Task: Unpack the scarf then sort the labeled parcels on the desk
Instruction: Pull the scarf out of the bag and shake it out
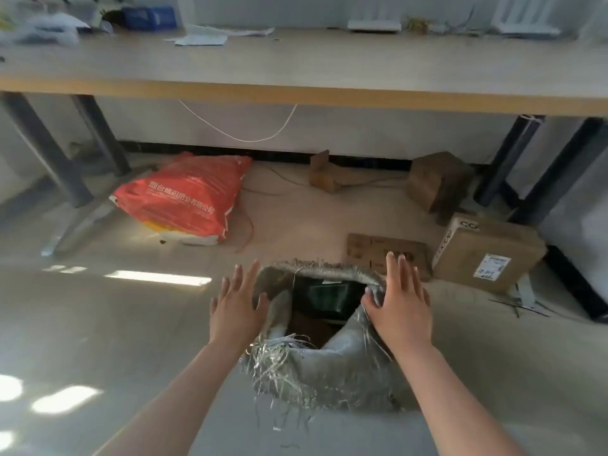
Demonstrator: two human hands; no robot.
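Both hands are hovering spread wide, gripping nothing: left hand (234,302) beside the grey woven sack (332,366), right hand (399,301) touching its rim

Soft daylight w/ hard sun patches glaring on the floor (98,324) at left, dim shade under the surface (296,67), whole frame slightly soft, far clutter at top edge blurred, and wide-angle bend bowing the surface's front edge and legs outward.
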